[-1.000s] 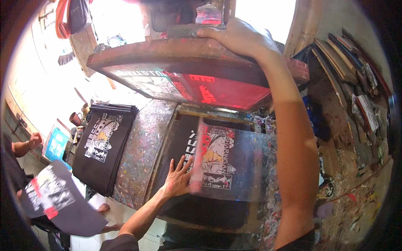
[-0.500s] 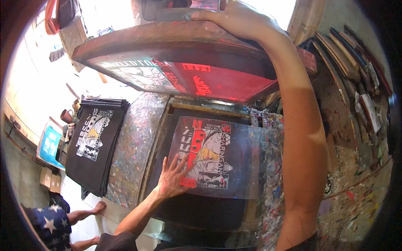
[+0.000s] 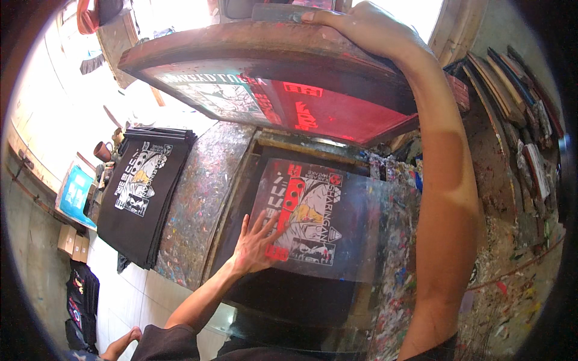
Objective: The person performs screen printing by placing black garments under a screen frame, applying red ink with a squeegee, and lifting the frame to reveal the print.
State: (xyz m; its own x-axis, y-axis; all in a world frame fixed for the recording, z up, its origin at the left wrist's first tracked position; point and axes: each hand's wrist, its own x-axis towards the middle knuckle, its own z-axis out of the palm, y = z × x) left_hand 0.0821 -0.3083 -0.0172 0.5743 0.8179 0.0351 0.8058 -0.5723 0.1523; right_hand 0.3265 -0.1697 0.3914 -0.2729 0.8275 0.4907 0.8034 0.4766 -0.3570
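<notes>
My right hand [image 3: 367, 30] grips the top rim of a wooden printing screen frame [image 3: 265, 66], raised and tilted above the table, its underside red with ink. Below it lies a black shirt [image 3: 301, 222] bearing a red, white and yellow print. My left hand [image 3: 256, 243] rests flat, fingers spread, on the shirt's left edge, beside the print.
A stack of printed black shirts [image 3: 141, 198] lies to the left on the paint-spattered table [image 3: 198, 204]. More frames lean in a rack [image 3: 518, 114] at the right. Boxes [image 3: 72, 243] and a blue sheet [image 3: 75, 195] sit at far left; someone's foot [image 3: 120, 343] shows at the bottom.
The view has shifted, so the shirt stack and the person at lower left slid left and down. The screen stays raised. My left hand stays pressed on the shirt.
</notes>
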